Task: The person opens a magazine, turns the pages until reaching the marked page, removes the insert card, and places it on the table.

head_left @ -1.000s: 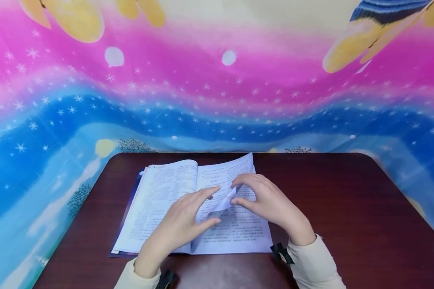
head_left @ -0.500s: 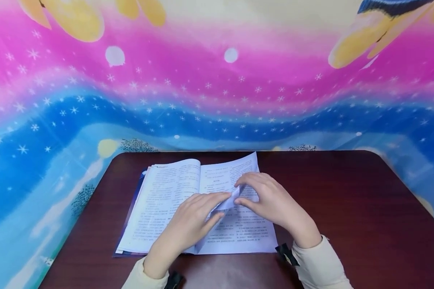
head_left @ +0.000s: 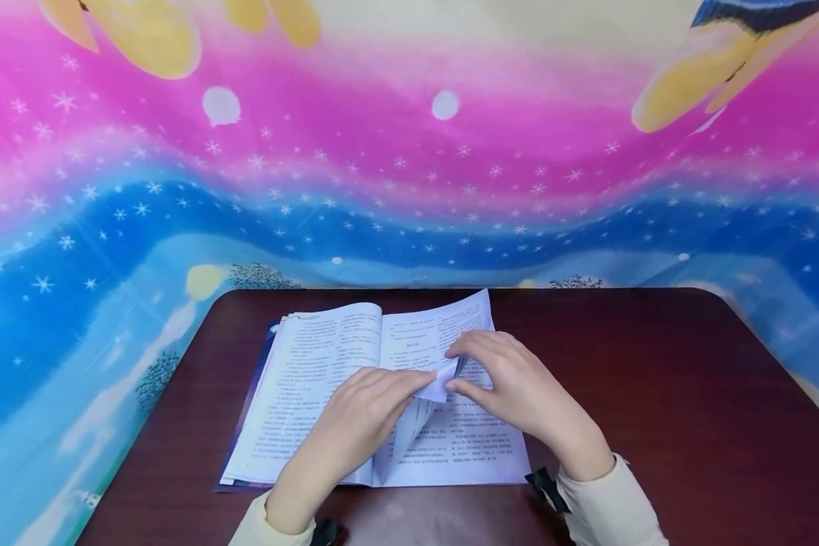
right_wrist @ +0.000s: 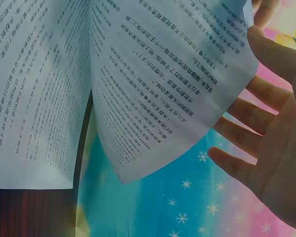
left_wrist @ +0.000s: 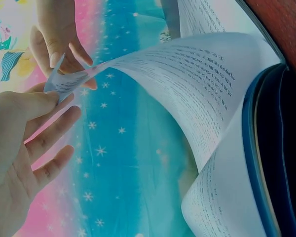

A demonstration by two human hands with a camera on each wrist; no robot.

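An open book [head_left: 300,387] with printed text lies on the table, its left side thicker with pages. One right-hand page [head_left: 439,387] is lifted and curls up above the sheet beneath. My left hand [head_left: 355,413] pinches the free corner of this page between thumb and fingers; in the left wrist view the other fingers of the left hand [left_wrist: 27,143] spread apart. Close beside it, my right hand [head_left: 519,383] pinches the page's edge. In the right wrist view, the thumb of the right hand [right_wrist: 271,133] is in front of the page and some fingers reach behind it.
The dark reddish-brown table [head_left: 655,394] extends to both sides of the book. Behind it hangs a pink and blue cloth [head_left: 396,182] with snowflakes. Black bands [head_left: 546,489] show at the cream sleeves [head_left: 610,504].
My left hand has moved right to the lifted page, its thumb and fingers closing on the corner. The right hand keeps its pinch. The head view has shifted slightly.
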